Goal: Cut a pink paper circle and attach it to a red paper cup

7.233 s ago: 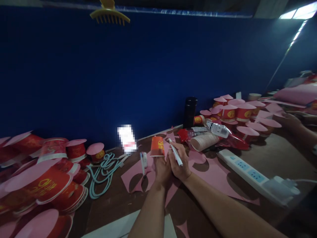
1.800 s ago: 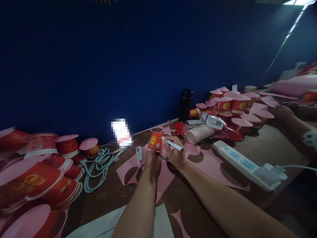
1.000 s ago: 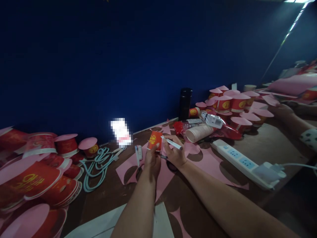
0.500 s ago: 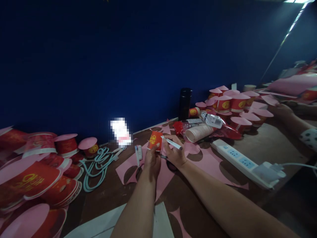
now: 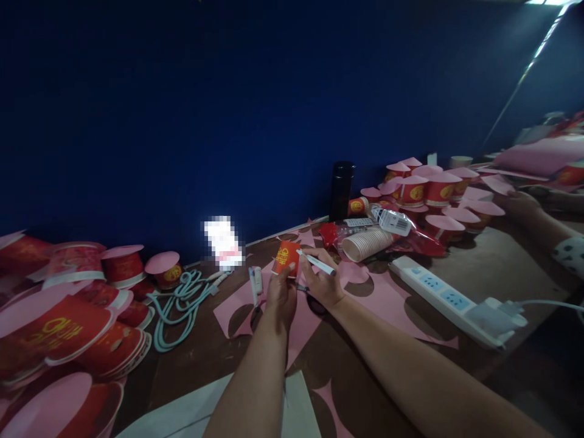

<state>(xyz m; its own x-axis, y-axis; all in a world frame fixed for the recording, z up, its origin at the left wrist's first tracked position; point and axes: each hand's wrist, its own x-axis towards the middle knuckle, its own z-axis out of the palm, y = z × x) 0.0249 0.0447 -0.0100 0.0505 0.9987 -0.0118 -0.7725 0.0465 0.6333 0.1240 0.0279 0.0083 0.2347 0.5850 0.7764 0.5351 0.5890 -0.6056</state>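
A red paper cup [image 5: 285,257] with yellow characters is gripped by my left hand [image 5: 281,295], its thumb across the cup's side. My right hand [image 5: 323,283] pinches a white marker pen [image 5: 319,264], whose tip points at the cup's right edge. Whether the tip touches the cup is hard to tell. Under both hands lie pink paper sheets [image 5: 303,322] with round holes cut out. Left of the cup are a white pen [image 5: 253,286] and a small white object [image 5: 258,280] on the paper. A dark scissors handle [image 5: 316,306] shows partly beneath my right wrist.
Red cups topped with pink paper [image 5: 123,266] crowd the left; more [image 5: 440,187] stand at right. A stack of cups [image 5: 368,243], a black flask [image 5: 341,190], a power strip [image 5: 438,292], a coiled cable [image 5: 182,313] and another person's hand [image 5: 520,207] are around.
Almost nothing differs. Both hands keep the cup and marker pen in nearly the same place, and the view has shifted very slightly.
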